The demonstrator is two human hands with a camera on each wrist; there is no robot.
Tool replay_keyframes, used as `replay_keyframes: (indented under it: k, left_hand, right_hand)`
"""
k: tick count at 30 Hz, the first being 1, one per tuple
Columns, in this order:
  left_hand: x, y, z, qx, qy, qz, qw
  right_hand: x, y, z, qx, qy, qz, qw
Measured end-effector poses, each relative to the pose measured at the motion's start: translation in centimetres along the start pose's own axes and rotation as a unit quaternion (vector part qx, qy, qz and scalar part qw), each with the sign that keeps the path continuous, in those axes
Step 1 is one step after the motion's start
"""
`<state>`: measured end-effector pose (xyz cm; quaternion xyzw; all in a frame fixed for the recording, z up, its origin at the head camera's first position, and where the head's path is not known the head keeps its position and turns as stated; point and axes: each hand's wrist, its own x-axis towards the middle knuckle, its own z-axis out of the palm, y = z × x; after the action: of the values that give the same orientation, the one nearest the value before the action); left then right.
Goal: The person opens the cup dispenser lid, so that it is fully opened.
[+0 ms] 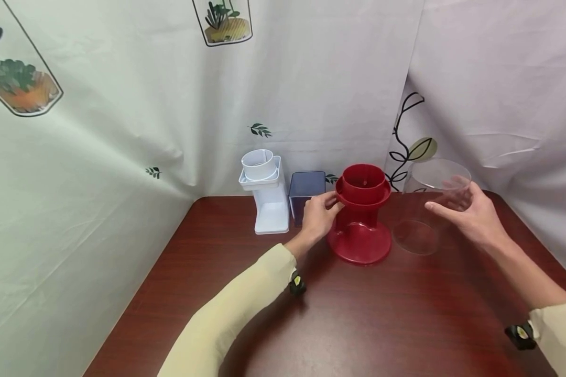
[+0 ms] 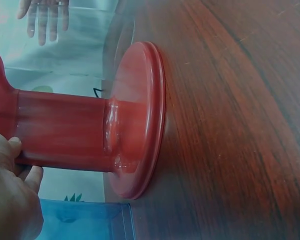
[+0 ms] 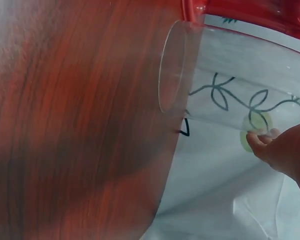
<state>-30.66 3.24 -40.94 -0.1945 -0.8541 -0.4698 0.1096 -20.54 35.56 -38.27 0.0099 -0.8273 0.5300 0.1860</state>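
Note:
A red plastic stand (image 1: 360, 243) has a round base, a short column and a cup-shaped ring on top; it stands upright on the table. My left hand (image 1: 319, 214) grips it at the left, just under the upper rim. In the left wrist view, thumb and fingertips lie against the red column (image 2: 65, 130). To its right is a clear open cylinder (image 1: 417, 209). My right hand (image 1: 483, 214) holds the cylinder's right side, thumb in front and fingers seen through the wall behind. Whether the cylinder's lower edge touches the table, I cannot tell.
Left of the red stand are a dark blue see-through box (image 1: 306, 183) and a white stand (image 1: 271, 209) with a round ring on top. All are on a reddish-brown wooden table (image 1: 358, 324). A printed white curtain (image 1: 311, 94) hangs along its back and sides.

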Motion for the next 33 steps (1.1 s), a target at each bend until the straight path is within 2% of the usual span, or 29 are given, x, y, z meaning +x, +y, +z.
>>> replay_keyframes:
  k: [12,20,27,33]
  left_hand:
    - [1.0,-0.2,0.7,0.002,0.007,-0.003,1.0]
    - [1.8,-0.2,1.2,0.006,0.011,-0.013,0.9998]
    - [2.5,0.1,1.5,0.03,0.032,-0.015,0.9989]
    - [2.3,0.7,1.9,0.055,0.044,-0.019,0.9973]
  right_hand:
    - [2.0,1.0,-0.1,0.004,0.005,-0.002,1.0]
    - [2.5,1.0,-0.1,-0.01,0.009,0.005,0.9999]
    - [3.1,1.2,0.1,0.002,0.016,0.007,0.9999]
    - [3.6,1.5,0.3,0.001,0.019,0.017,0.9997]
